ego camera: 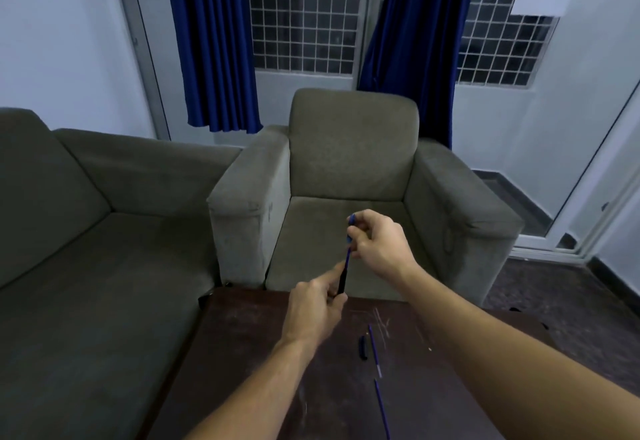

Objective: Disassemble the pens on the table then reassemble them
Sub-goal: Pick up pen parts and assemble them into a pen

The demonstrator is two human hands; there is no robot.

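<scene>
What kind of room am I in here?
Most likely a living room: a grey fabric armchair and matching grey sofa face a dark wooden table, with blue curtains over a grilled window.

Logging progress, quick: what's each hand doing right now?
Left hand: closed on the lower end of the pen.
Right hand: closed on the pen's upper end.
</scene>
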